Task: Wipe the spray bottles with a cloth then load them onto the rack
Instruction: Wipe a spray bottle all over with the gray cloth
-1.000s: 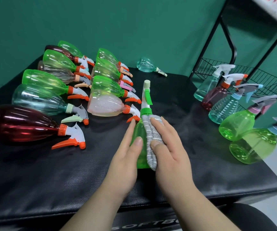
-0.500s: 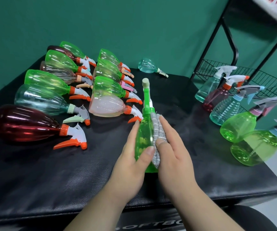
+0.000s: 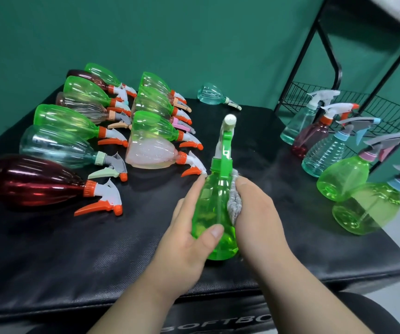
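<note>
A green spray bottle (image 3: 214, 213) with a green and white trigger head stands upright near the front middle of the black table (image 3: 61, 249). My left hand (image 3: 182, 247) grips its body from the left, thumb across the front. My right hand (image 3: 259, 218) presses a grey cloth (image 3: 235, 201) against the bottle's right side, fingers curled over the cloth. Most of the cloth is hidden between hand and bottle.
Several bottles lie on their sides in rows at the left, among them a dark red one (image 3: 32, 182) and a pale pink one (image 3: 150, 153). A teal bottle (image 3: 212, 94) lies at the back. Several bottles (image 3: 346, 179) stand on the black wire rack (image 3: 386, 112) at the right.
The green bottle has turned in my left hand, its trigger head swinging round. My right hand with the cloth has slid from the front of the bottle round to its right side.
</note>
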